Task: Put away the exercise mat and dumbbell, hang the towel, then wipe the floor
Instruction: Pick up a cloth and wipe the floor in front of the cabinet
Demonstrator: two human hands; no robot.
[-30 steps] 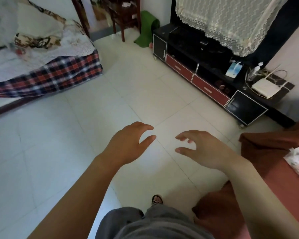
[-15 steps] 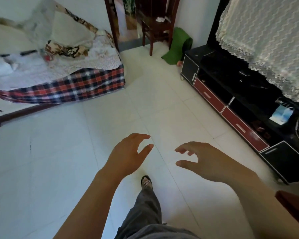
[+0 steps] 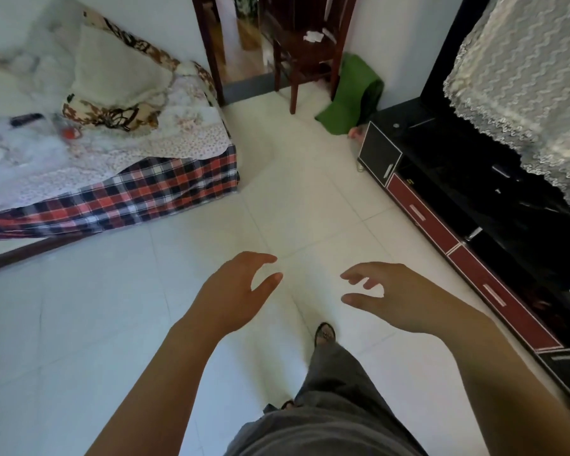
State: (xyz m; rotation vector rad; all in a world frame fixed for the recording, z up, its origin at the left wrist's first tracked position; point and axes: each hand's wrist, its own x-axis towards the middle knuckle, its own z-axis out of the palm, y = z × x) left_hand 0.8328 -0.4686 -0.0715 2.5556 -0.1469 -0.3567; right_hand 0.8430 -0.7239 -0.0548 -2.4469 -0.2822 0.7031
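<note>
Hanging loose, your fingers (image 3: 260,258) are half curled and holding nothing on both sides. Your left hand (image 3: 234,294) and right hand (image 3: 405,297) float palms-down over the white tiled floor (image 3: 310,209), a gap between them, with your sandalled foot (image 3: 324,334) just below. Way off by the far wall is the exercise mat (image 3: 352,97): bright green, loosely rolled, leaning tilted between the dark wooden chair (image 3: 297,44) and the black TV cabinet (image 3: 441,179), bottom end on the floor. A small pinkish thing (image 3: 354,133) sits right beside its base, too small to tell what it is. The plaid-covered bed (image 3: 129,192) is off to your left.
</note>
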